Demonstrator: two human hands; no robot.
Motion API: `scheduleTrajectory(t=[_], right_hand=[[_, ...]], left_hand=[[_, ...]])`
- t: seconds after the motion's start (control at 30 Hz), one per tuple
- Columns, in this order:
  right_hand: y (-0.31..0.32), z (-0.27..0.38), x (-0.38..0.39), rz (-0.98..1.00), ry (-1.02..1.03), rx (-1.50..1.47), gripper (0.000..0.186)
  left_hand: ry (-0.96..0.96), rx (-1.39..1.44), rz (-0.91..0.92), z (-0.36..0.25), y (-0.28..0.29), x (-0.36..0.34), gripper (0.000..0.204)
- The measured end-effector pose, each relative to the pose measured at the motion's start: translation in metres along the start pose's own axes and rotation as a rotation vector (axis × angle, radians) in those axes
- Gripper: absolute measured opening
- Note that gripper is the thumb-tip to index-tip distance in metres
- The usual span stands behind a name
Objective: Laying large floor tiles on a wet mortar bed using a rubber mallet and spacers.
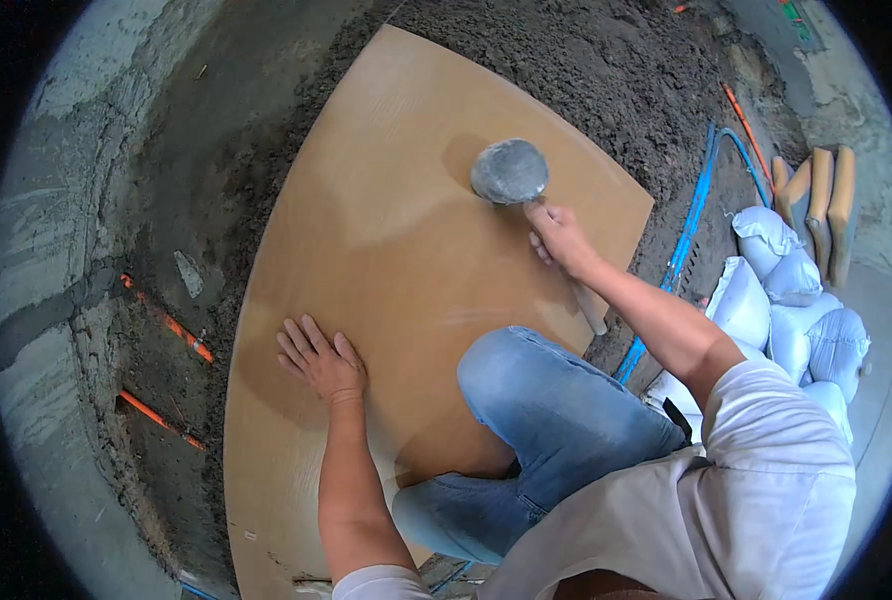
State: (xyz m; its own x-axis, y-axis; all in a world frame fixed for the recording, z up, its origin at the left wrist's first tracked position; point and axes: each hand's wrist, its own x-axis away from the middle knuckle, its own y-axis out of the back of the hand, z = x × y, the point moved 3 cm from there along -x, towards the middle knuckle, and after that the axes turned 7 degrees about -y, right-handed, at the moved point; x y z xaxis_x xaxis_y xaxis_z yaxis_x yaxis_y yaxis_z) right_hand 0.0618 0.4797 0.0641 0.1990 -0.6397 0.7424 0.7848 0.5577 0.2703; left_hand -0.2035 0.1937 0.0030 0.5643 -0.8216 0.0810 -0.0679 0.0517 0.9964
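A large tan slab with a wood-grain look, likely a floor tile (406,130), lies over dark, crumbly mortar. My right hand (558,238) is closed around the handle of a mallet (511,172) close to its head. The mallet's thick, round grey head is over the far right part of the slab, and its handle runs back past my hand toward my knee. Whether the head touches the surface I cannot tell. My left hand (323,362) rests flat on the slab's left side with its fingers spread. My bent knee (516,375) is over the slab's near right part.
Loose dark mortar (606,70) borders the slab at the far side. Orange pipes (171,325) stick out at the left. A blue pipe (696,205) runs along the right, beside stacked white sacks (741,305) and tan cardboard-like tubes (821,205). Grey concrete (46,230) rises at the left.
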Motion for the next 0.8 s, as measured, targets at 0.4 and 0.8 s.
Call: scheduleTrajectory(t=[0.4, 0.8], right_hand=[[-0.035, 0.051, -0.034, -0.039, 0.062, -0.069, 0.037], [-0.024, 0.01, -0.012, -0.013, 0.087, -0.045, 0.038]], left_hand=[[-0.022, 0.047, -0.045, -0.007, 0.006, 0.001, 0.06], [0.068, 0.099, 0.035, -0.001, 0.002, -0.001, 0.064]])
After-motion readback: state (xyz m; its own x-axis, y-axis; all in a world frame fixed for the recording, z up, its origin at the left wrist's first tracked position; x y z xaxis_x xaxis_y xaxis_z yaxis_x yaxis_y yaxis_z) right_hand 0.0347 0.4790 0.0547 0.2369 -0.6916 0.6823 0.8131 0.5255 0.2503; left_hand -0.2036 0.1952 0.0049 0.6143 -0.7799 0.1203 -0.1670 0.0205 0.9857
